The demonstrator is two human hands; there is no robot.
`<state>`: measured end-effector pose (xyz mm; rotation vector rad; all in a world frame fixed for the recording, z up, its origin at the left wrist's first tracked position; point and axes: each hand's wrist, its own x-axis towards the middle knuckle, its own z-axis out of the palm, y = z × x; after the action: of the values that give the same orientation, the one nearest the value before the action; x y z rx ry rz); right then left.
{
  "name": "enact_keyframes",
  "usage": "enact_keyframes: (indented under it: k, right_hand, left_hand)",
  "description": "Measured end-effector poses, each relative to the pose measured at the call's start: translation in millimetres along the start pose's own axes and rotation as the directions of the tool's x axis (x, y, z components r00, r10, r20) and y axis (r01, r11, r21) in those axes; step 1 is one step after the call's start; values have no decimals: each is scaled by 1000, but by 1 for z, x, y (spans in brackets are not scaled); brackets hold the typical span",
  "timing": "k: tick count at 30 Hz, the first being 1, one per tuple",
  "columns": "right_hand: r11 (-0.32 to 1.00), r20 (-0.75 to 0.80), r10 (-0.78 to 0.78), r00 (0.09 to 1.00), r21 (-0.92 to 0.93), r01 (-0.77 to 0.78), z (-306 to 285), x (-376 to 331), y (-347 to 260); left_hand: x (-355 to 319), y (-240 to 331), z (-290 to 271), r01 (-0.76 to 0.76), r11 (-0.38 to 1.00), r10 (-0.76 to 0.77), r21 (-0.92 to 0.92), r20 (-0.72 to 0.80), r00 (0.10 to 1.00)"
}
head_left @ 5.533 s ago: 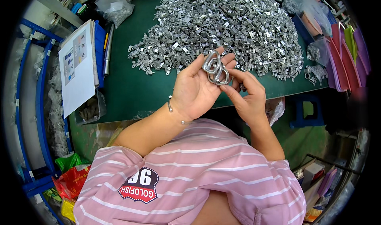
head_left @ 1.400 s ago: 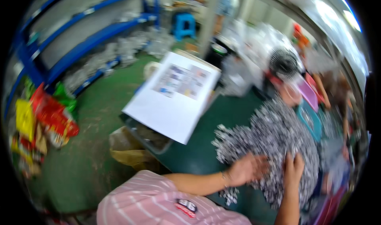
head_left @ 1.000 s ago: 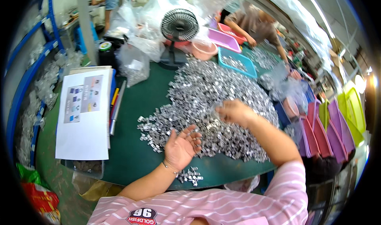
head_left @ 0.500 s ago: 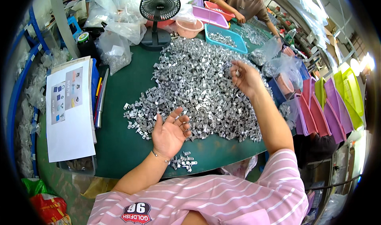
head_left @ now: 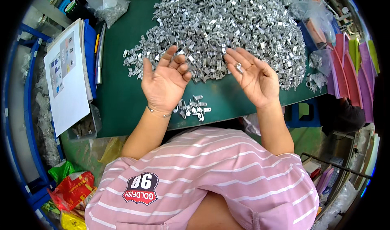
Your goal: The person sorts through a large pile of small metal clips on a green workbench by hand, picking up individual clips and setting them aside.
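A big heap of small silvery metal clips [head_left: 227,23] spreads over the green table [head_left: 122,35]. My left hand [head_left: 164,84], palm up with fingers loosely curled and apart, holds nothing at the heap's near edge. Just right of its wrist lies a small separate group of metal clips [head_left: 193,108]. My right hand [head_left: 256,77] is turned palm up too, near the front of the heap. One small metal clip [head_left: 239,67] lies against its fingers.
On the left are a paper sheet [head_left: 65,75], pens [head_left: 98,59] and a clear bag of parts [head_left: 109,6]. To the right stand stacked coloured trays [head_left: 349,75] and more plastic bags [head_left: 308,15]. A blue stool [head_left: 302,113] is below the table edge.
My right hand has drawn back from the heap's far right toward me and turned palm up, with a clip on its fingers. The view has tipped down; my left hand stays near the small group.
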<state>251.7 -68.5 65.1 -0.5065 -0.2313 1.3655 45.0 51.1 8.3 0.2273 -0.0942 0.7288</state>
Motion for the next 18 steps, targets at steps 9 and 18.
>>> enact_keyframes:
  k: [9, 18]
  right_hand:
    - [890, -187, -29, 982, -452, -60, -33, -39, 32]
    - [393, -77, -224, 972, -919, 18, -42, -57, 67]
  left_hand:
    - [-66, 28, 6, -52, 968, 78, 245, -97, 992]
    - [-80, 26, 11, -16, 809, 173, 588, -212, 962]
